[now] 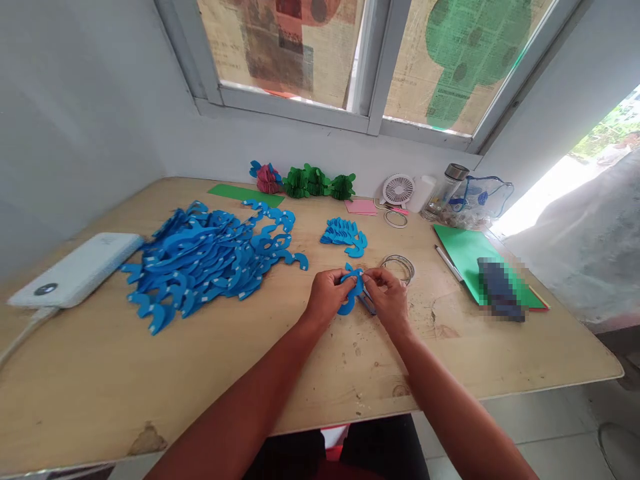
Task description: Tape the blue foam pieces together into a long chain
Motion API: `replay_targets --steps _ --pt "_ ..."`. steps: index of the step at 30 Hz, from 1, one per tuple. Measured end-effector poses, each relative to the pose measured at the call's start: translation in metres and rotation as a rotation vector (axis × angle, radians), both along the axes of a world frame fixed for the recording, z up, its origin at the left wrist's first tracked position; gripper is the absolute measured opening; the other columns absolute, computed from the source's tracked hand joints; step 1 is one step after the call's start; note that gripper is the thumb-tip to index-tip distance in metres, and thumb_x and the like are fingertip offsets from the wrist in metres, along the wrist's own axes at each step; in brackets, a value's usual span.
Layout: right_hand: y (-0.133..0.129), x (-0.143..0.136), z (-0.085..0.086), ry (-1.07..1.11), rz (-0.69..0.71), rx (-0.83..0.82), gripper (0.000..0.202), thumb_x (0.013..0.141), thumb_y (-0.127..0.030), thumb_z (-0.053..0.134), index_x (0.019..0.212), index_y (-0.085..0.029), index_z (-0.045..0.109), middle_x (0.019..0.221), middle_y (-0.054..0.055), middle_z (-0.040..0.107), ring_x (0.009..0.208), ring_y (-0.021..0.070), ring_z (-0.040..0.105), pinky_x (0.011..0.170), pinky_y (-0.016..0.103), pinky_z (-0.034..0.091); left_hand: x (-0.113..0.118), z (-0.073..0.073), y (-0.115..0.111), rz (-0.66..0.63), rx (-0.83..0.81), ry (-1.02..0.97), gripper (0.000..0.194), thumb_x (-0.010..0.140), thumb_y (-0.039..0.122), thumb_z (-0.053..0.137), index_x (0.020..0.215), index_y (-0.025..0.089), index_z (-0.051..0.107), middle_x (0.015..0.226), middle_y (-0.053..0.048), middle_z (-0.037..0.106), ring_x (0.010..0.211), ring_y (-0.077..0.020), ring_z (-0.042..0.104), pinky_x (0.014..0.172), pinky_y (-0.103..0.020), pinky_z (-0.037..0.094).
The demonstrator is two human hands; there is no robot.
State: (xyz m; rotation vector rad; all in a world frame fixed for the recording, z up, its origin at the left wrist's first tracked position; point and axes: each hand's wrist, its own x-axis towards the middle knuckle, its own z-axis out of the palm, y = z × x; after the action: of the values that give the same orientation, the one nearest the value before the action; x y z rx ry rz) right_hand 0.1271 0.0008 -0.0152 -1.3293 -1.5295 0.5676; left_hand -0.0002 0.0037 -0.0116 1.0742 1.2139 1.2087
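Note:
A curved blue paper cutout (346,308) is held over the table in front of me. My left hand (330,293) pinches its left side between thumb and fingers. At the cutout's upper right edge, the thumb and index finger of my right hand (384,293) are pressed together on it, by a small white patch. A narrow dark object (368,304) shows below the right fingers; its kind is hard to make out. Just beyond my hands lies a small row of blue paper cutouts (343,232). To the left spreads a large heap of similar cutouts (200,253) with white patches.
Tape rolls (400,269) lie right of my hands. A white power bank (77,270) with a cable sits far left. Along the back stand green paper figures (316,181), a small fan (399,190) and a glass bottle (445,193). Green sheets (463,257) lie right.

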Motion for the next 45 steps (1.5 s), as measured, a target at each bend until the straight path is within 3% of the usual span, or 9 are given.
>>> replay_targets --steps 12,19,29,45 --pt "0.0004 0.0029 -0.0034 -0.060 0.041 0.076 0.013 0.076 -0.028 0.056 0.072 -0.018 0.065 0.069 0.003 0.063 0.068 0.0156 0.055 0.066 0.028 0.042 0.0007 -0.0023 0.0004 -0.005 -0.067 -0.118 0.019 0.058 0.032 0.068 0.062 0.013 0.065 0.054 0.001 0.055 0.044 -0.0075 0.045 0.042 -0.019 0.038" --pt "0.0013 0.0030 -0.0056 -0.056 0.051 0.095 0.012 0.076 -0.026 0.057 0.072 -0.018 0.065 0.069 0.002 0.063 0.068 0.0155 0.055 0.065 0.028 0.042 0.0000 0.0010 -0.0003 -0.003 -0.072 -0.138 0.024 0.055 0.036 0.070 0.059 0.013 0.064 0.051 0.002 0.054 0.043 -0.0073 0.044 0.042 -0.020 0.035" --pt "-0.0003 -0.0003 -0.0031 -0.141 0.042 0.121 0.012 0.076 -0.024 0.056 0.069 -0.019 0.064 0.067 0.001 0.063 0.066 0.0149 0.054 0.064 0.027 0.042 0.0001 0.0000 0.0002 0.026 -0.057 -0.116 0.016 0.057 0.029 0.063 0.054 0.014 0.060 0.046 0.005 0.047 0.040 -0.0056 0.039 0.040 -0.019 0.031" --pt "-0.0053 -0.0022 0.0002 -0.212 0.102 0.167 0.020 0.082 -0.022 0.049 0.088 -0.022 0.067 0.083 0.005 0.067 0.081 0.0192 0.059 0.077 0.034 0.044 -0.0002 -0.0020 0.0037 0.130 -0.048 -0.161 0.014 0.053 0.027 0.064 0.057 0.014 0.062 0.050 0.003 0.052 0.046 -0.0076 0.044 0.044 -0.019 0.036"
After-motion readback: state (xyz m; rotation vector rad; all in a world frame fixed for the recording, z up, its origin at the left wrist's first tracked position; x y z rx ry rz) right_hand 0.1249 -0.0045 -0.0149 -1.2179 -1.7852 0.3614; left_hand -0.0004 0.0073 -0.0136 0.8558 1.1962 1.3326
